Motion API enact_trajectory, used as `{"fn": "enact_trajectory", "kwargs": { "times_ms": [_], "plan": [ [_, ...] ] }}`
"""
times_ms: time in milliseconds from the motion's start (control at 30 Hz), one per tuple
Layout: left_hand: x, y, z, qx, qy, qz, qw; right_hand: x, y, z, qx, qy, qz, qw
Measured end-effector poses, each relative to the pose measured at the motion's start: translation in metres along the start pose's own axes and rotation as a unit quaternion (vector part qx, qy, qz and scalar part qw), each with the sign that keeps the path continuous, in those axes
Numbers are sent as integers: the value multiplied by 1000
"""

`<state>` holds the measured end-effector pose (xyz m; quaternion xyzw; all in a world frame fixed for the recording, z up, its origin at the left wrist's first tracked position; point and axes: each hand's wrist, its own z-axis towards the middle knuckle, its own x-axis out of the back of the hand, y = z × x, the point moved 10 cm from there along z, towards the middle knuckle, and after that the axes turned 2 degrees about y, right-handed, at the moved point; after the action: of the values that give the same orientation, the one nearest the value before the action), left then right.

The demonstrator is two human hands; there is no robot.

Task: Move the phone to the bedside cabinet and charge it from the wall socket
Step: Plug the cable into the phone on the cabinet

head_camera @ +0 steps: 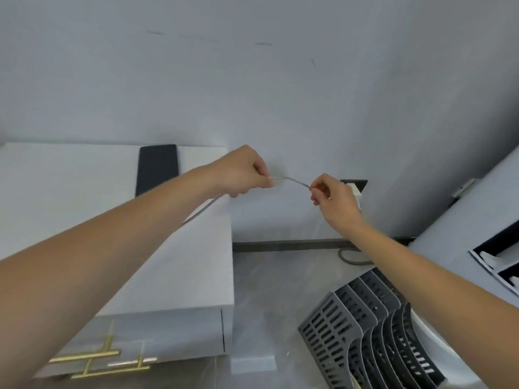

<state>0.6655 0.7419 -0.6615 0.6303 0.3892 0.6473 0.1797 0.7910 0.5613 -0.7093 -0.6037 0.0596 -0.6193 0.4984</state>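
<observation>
A black phone (157,168) lies flat near the back of the white bedside cabinet (84,192), close to the wall. Both hands hold a thin grey charging cable (292,181) in the air to the right of the cabinet. My left hand (244,171) pinches one part of it, and the cable's tail runs down under that hand across the cabinet top. My right hand (331,197) pinches the other part. Behind my right hand, a dark wall socket (361,183) holds a white plug (355,189), partly hidden.
A dark slotted file rack (370,327) stands on the grey floor at the lower right. A dark skirting strip (289,244) and a looped grey cord (348,256) run along the wall base. Another white unit with dark compartments (502,259) is at the right edge.
</observation>
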Motion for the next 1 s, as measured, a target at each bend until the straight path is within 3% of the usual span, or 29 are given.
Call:
{"fn": "enact_trajectory", "kwargs": {
  "times_ms": [133,367,533,767,900,1000],
  "plan": [
    [39,-19,-64,51,-5,-114,992,-2,-14,5,-8,7,-30,1000],
    [83,-54,-148,69,6,-210,975,4,-22,21,-36,19,-85,995],
    [91,-69,-159,64,73,-315,944,2,-27,21,-46,-1,-85,995],
    [62,-46,-122,55,107,-321,939,-35,-109,-1,58,-125,50,989],
    [52,-39,-104,60,98,-317,941,-46,-175,-19,152,-162,103,970],
    [45,-35,-102,47,69,-320,944,-44,-202,-25,204,-147,94,963]
  ]
}}
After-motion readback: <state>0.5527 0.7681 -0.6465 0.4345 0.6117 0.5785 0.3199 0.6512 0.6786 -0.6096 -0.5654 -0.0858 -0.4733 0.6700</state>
